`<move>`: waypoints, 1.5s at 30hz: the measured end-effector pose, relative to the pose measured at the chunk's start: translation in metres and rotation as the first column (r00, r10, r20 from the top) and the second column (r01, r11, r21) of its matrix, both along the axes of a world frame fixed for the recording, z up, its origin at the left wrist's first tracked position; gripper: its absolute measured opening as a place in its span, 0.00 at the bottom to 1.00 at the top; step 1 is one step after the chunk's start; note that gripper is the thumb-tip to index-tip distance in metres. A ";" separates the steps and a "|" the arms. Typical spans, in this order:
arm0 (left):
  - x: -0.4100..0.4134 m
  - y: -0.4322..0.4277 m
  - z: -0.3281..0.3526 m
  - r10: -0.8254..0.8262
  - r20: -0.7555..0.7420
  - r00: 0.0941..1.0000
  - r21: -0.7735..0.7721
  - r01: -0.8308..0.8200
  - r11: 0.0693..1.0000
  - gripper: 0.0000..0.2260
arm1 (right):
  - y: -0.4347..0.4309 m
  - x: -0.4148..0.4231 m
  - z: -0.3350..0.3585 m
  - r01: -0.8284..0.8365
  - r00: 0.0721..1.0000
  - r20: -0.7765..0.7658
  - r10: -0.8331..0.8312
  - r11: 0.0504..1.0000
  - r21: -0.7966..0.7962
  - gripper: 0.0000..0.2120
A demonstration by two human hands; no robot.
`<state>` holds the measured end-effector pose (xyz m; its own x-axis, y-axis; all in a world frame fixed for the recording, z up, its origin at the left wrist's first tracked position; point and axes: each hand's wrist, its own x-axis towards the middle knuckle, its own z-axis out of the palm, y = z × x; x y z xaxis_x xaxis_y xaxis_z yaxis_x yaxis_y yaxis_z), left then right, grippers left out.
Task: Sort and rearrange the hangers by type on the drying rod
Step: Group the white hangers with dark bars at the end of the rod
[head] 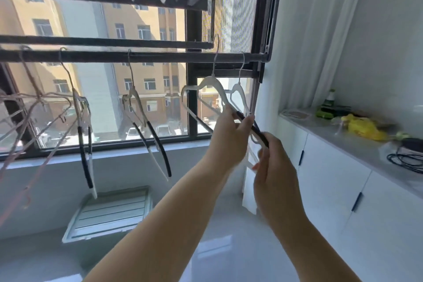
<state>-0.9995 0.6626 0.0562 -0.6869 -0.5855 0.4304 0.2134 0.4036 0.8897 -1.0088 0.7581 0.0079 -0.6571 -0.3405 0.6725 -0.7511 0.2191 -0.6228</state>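
A white hanger (211, 86) with black non-slip sleeves on its arms hangs near the right end of the drying rod (137, 56). Its metal hook rises above the rod line, and I cannot tell whether it rests on the bar. Just beside it, a second white hanger (238, 92) is hooked on the rod's right end.

The left hand (229, 135) pinches the first hanger's sloping arm between thumb and fingertips. The right hand (272, 162) has its fingers curled round the lower end of the black sleeve. White bars show under that hand, but which hanger they belong to is unclear.

This hanger looks light, thin and fairly stiff. It will likely flex a little at the shoulders and swing freely from its hook. The rubbery sleeve should give a sure hold. For lifting the hook clear, a grip nearer the neck would probably steer it better.

Further left on the rod hang two more black-sleeved hangers (135, 103), well apart from each other. Past them is a tangled cluster of pink wire hangers (34, 103). Those look springy and apt to snag on one another.

On the right, a desk (338, 142) carries a yellow bag (361, 127), a green bottle (330, 98) and a black cable (406, 160).
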 end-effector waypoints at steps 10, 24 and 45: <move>-0.035 -0.020 0.017 0.025 0.162 0.986 0.010 -0.027 1.000 0.14 | -0.024 -0.031 0.024 -0.021 0.993 0.113 0.023 0.999 -0.025 0.15; -0.012 -0.012 0.000 0.014 0.244 0.970 -0.019 -0.010 1.000 0.12 | -0.019 -0.031 0.007 -0.033 0.986 0.167 0.005 0.986 0.166 0.15; 0.104 -0.097 -0.034 0.257 0.100 0.961 0.118 -0.268 0.956 0.12 | -0.116 0.056 -0.001 -0.616 0.639 0.544 0.543 0.785 -0.061 0.17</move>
